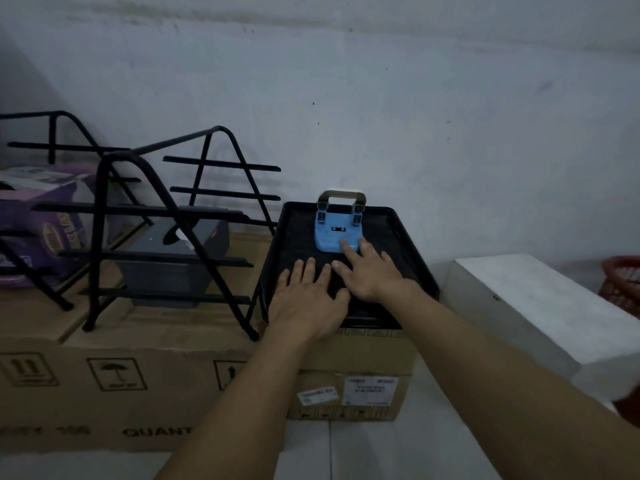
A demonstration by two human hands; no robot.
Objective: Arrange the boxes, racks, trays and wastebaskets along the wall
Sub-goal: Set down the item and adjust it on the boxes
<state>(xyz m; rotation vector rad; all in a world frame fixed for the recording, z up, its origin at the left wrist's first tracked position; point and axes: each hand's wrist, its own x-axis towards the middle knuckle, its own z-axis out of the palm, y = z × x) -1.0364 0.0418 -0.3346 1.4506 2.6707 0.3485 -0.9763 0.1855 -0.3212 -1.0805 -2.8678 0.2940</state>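
Observation:
A black mesh tray [398,233] lies on a cardboard box [356,375] against the wall. Inside it, at the far end, stands a blue hole punch [332,235] with a metal handle. My left hand [306,299] lies flat in the tray, fingers straight. My right hand [369,271] also lies flat beside it, its fingertips touching the near edge of the punch. Two black wire racks [162,237] stand on a long cardboard box [114,386] to the left.
A grey tissue box [180,268] sits under the nearer rack. A purple package [41,220] is at far left. A white box [540,303] stands to the right, with a red basket [623,282] behind it at the frame edge.

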